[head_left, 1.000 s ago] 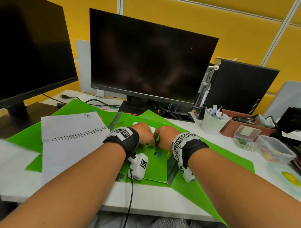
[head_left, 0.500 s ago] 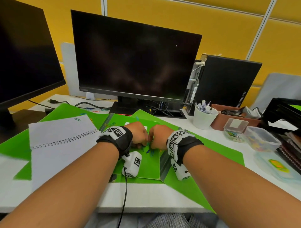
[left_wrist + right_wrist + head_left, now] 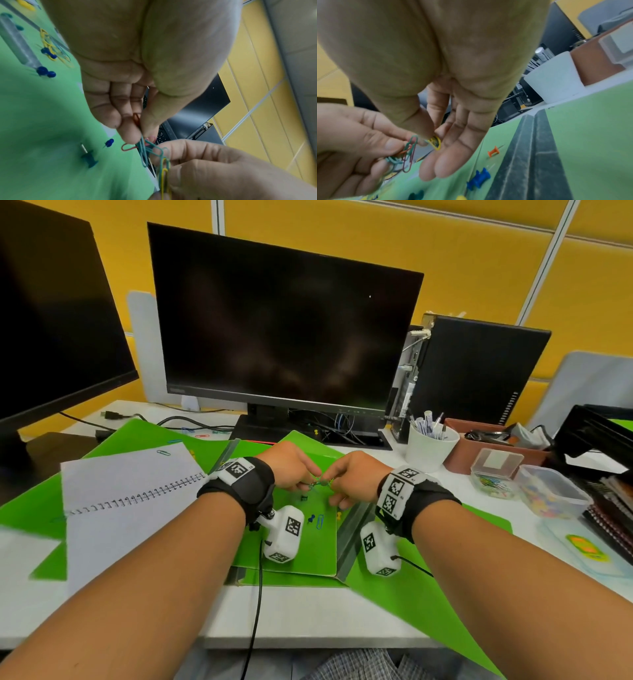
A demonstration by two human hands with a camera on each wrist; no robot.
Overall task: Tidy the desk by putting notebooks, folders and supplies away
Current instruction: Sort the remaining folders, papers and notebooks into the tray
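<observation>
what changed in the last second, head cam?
Both hands have lifted off the green folder. A second ago the fists pressed down on it together; now the left hand and right hand pinch a tangled bunch of coloured paper clips between them, clear of the surface. The camera swung slightly right. The white spiral notebook, loose blue pushpin and white pen cup stayed put.

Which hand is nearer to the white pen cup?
Right. The right hand is beside the white pen cup, on the cup's left, pinching paper clips. The left hand is farther left, beyond the right hand.
</observation>
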